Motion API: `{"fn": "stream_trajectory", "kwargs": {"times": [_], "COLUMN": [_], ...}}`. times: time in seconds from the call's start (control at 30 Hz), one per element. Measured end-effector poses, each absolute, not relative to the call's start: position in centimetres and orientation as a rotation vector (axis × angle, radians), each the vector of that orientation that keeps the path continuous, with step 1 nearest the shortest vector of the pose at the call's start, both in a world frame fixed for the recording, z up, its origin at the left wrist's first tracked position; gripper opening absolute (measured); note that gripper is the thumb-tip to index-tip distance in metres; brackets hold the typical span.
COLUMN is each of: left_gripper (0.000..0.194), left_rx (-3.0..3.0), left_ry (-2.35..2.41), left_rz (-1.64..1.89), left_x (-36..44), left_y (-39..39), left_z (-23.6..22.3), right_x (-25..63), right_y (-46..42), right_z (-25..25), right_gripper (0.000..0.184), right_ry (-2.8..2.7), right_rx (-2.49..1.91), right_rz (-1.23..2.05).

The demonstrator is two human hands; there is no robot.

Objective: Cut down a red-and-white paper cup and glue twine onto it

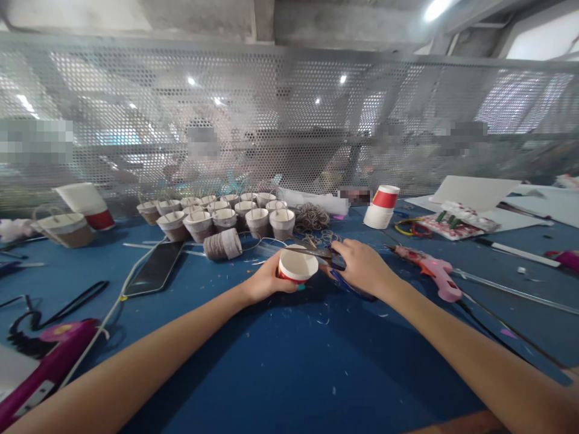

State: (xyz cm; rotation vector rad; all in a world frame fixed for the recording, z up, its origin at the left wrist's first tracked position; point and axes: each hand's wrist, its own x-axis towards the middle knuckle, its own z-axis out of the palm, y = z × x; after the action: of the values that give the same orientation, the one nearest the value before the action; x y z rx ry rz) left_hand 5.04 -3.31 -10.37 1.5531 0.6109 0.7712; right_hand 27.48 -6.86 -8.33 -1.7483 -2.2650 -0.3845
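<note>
Bare forearms span the lower corners of the head view, the left hand curled around a paper cup above the desk, apparently steadying its rim for the scissors gripped in the right hand. Beyond, most wrapped cups stand bunched together, perhaps to leave working room.

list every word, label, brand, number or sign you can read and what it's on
None can be read.
Red-banded paper cup in the left hand: no legible lettering.
Pink glue gun: no legible lettering.
Magenta tool at lower left: marks on its pale panel, too small and blurred to read.
</note>
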Motion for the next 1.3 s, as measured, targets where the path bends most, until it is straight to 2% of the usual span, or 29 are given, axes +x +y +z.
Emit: {"fn": "stream_trajectory", "kwargs": {"times": [0.43,0.7,1.3], "left_gripper": [0.070,0.059,0.058], "left_rx": [1.599,1.587,1.560], "left_ry": [0.583,0.629,0.595], "left_rz": [0.800,0.781,0.755], "left_x": [5.0,5.0,4.8], "left_y": [-3.3,-3.4,-3.2], "left_z": [-10.5,-10.2,-10.4], "right_x": [27.2,27.3,27.5], "right_y": [-7.1,-7.2,-7.3], "right_z": [-8.0,-7.7,-7.3], "right_gripper": [0.038,0.036,0.041], "right_ry": [-2.265,-2.281,-2.286], "right_rx": [-1.742,-1.801,-1.814], "right_rz": [-0.417,-0.311,-0.397]}}
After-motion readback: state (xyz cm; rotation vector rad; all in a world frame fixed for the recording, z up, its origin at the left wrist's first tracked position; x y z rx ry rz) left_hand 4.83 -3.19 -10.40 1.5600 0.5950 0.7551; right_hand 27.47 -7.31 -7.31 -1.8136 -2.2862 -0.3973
